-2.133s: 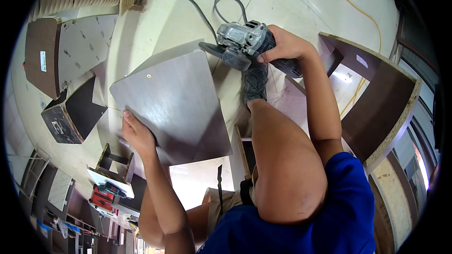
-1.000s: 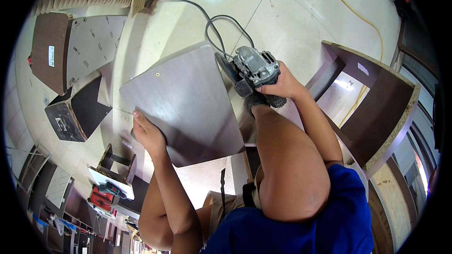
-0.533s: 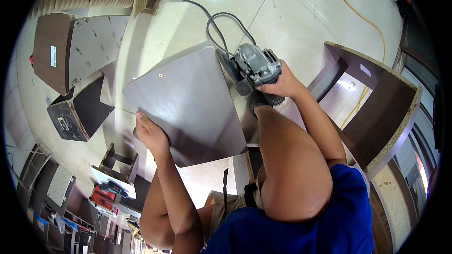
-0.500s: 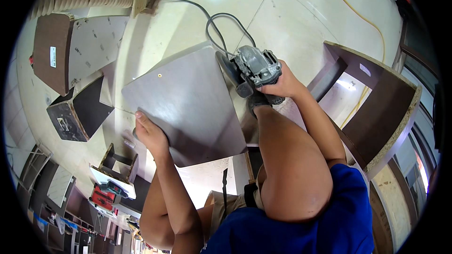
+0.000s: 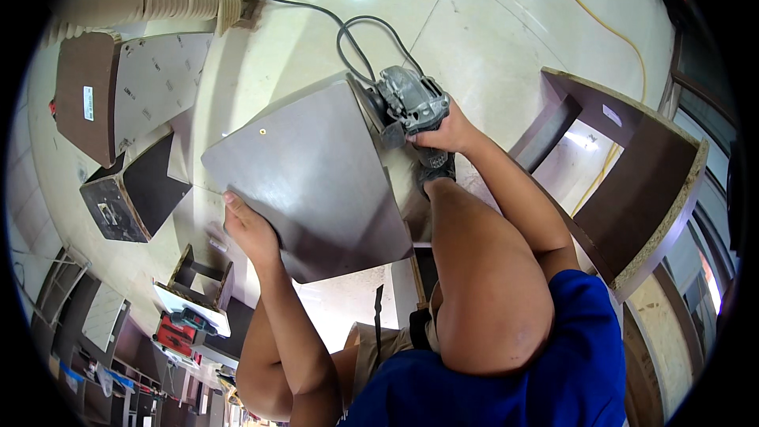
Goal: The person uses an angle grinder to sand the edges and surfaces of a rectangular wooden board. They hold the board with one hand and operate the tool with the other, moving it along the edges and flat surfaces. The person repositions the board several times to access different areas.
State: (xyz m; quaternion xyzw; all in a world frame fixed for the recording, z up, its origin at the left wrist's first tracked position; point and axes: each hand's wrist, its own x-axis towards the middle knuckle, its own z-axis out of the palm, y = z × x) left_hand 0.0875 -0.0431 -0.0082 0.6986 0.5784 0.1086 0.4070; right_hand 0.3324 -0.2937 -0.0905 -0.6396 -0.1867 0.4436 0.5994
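Observation:
A grey-brown board (image 5: 316, 170) with rounded corners and a small brass-coloured fitting lies slanted in front of me. My left hand (image 5: 254, 231) grips its left edge, thumb on top and the other fingers hidden below. In my right hand (image 5: 447, 130) is a dusty grey angle grinder (image 5: 413, 101), fingers wrapped round its body. The grinder's dark disc (image 5: 368, 104) stands on edge along the board's far right edge; whether they touch I cannot tell. From the tool a black cord (image 5: 348, 25) loops away over the floor.
Right of my leg stands a dark brown cabinet piece (image 5: 640, 190) with a raw chipboard edge. At left are a brown and grey panel unit (image 5: 154, 83), a black box (image 5: 130, 198) and a ribbed hose (image 5: 186, 0). A yellow cable (image 5: 597, 16) crosses the floor at upper right.
My right hand has brought the grinder left and slightly away from me along the board's right edge. The board has shifted slightly, with my left hand still gripping it.

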